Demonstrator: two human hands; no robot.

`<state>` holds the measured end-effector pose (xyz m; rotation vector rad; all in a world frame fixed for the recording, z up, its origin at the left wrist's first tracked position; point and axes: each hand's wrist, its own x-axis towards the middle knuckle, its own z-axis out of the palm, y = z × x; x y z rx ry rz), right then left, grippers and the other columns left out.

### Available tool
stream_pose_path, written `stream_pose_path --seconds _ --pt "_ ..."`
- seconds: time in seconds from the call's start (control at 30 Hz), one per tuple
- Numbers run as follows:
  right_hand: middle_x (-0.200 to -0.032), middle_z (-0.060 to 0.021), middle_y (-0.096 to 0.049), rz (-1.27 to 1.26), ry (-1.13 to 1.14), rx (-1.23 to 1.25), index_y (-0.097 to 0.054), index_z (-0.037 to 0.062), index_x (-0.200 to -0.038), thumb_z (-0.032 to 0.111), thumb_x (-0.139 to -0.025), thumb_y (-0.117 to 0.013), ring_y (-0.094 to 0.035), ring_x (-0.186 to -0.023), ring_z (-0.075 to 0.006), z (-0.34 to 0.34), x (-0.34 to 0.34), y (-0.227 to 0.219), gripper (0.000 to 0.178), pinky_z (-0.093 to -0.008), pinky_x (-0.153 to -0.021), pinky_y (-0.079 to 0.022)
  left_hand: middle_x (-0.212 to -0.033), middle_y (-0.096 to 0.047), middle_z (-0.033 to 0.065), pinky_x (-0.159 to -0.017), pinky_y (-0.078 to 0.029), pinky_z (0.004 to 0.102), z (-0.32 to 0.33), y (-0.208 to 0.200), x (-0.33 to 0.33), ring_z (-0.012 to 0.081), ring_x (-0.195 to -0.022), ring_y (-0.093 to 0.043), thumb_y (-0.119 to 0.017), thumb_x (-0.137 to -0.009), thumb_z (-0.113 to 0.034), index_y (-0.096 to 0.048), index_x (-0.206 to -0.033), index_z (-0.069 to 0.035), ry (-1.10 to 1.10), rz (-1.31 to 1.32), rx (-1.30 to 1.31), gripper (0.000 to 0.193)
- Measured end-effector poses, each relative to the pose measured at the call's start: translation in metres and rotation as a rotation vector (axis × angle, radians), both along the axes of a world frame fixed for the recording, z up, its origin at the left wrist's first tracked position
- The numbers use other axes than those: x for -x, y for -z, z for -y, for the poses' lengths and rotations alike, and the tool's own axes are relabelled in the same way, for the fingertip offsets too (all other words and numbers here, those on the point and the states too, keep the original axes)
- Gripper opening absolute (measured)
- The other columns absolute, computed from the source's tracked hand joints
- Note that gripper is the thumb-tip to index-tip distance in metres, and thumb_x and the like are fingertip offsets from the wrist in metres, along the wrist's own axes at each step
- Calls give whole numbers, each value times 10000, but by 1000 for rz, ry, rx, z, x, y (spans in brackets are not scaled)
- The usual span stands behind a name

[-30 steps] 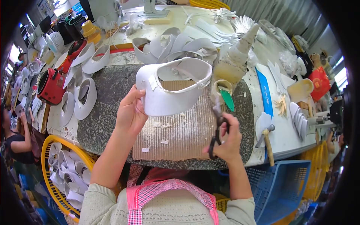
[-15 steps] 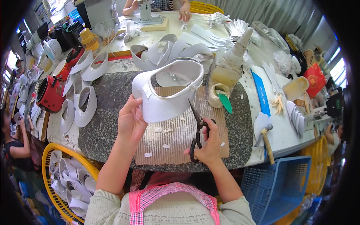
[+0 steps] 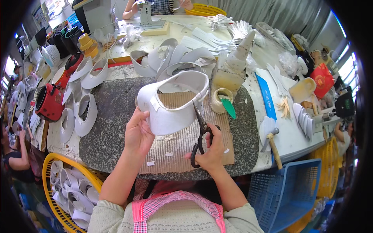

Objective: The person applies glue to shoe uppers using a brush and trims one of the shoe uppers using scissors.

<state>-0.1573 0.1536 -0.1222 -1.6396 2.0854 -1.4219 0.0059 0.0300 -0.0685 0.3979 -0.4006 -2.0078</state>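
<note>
In my left hand (image 3: 139,134) I grip a white shoe upper (image 3: 167,120) by its left side, raised above a sheet of corrugated cardboard (image 3: 182,153). The upper's oval opening faces up. My right hand (image 3: 210,153) is closed round black-handled scissors (image 3: 201,132), which point upward with their tips at the upper's right edge. From this view I cannot tell whether the blades grip anything there. Small white scraps (image 3: 169,154) lie on the cardboard, which rests on a dark speckled slab (image 3: 112,128).
More white uppers (image 3: 86,116) stand left and behind. A glue-crusted container (image 3: 229,81) holds a green spatula (image 3: 228,106). A hammer (image 3: 274,149) lies right, above a blue crate (image 3: 287,190). A yellow basket (image 3: 48,174) of uppers sits lower left. Another person's arm (image 3: 130,9) is beyond the table.
The upper has come slightly lower in view and its opening shows wider. The scissors have shifted a little left with my right hand, staying at its right edge.
</note>
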Motion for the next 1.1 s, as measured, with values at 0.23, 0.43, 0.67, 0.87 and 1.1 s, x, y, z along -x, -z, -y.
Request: stream_pose_path --seconds 0.23,0.43,0.67,0.87,1.1 --pt "-880 -73 -473 -139 86 22 -400 37 -1199 481 -393 -824 -477 -707 -185 4 9 -5 1013 -305 -569 -418 -1158 -488 112 -943 -426 369 -9 3 2 211 -1081 -510 -419 -795 26 -358 -1185 -14 26 29 -8 397" --pt "-838 -62 -491 -150 114 -35 -413 66 -1203 424 -355 -850 -476 -660 -173 3 10 -7 1019 -303 -569 -428 -1164 -478 171 -955 -424 382 -15 -2 6 242 -1072 -519 -394 -794 37 -340 -1198 26 19 -72 23 407" --pt "-692 -18 -486 89 32 -145 -476 28 -1185 438 -494 -810 -498 -576 -119 -4 10 0 870 -236 -505 -403 -1167 -477 177 -962 -415 394 -14 5 4 256 -1095 -502 -399 -791 39 -327 -1215 26 57 -206 3 430" --pt "-705 55 -473 851 -135 162 -461 4 -1196 396 -515 -833 -444 -592 -22 -9 7 5 870 -162 -511 -336 -1186 -466 158 -959 -415 390 -20 5 17 244 -1109 -491 -396 -790 45 -317 -1237 7 35 27 24 456" --pt "-767 41 -462 625 -74 105 -419 -4 -1212 548 -469 -798 -401 -621 -42 -20 16 -2 1000 -160 -541 -333 -1151 -482 108 -959 -409 369 -17 -2 26 213 -1090 -499 -408 -798 38 -358 -1178 -14 83 -14 36 387"
